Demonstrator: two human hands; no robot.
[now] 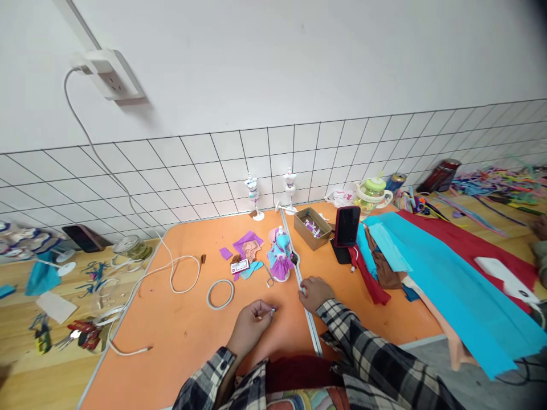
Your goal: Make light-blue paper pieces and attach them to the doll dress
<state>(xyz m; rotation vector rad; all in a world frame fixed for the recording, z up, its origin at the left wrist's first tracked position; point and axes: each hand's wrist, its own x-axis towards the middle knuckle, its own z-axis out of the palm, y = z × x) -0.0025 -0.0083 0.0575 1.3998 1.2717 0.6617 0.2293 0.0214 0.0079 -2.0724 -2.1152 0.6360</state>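
Observation:
My left hand (251,326) is closed in a pinch over the orange table (179,330), and a tiny item shows at its fingertips, too small to name. My right hand (317,294) rests by the metal seam, its fingers curled around a small whitish thing I cannot make out. Just beyond both hands stands a miniature mannequin (280,256) in a blue and purple dress. Small scissors (270,279) lie beside its skirt. Left of it are purple, pink and blue fabric scraps (250,247) with a small labelled box (240,266), and a ring-shaped roll (220,294) lies nearer.
Two bare mini mannequins (252,193) stand by the wall. A cardboard box (313,229) of small pieces and a phone on a stand (347,228) are at right, before long blue cloth (448,273). A white cable (171,267) crosses the table's left side.

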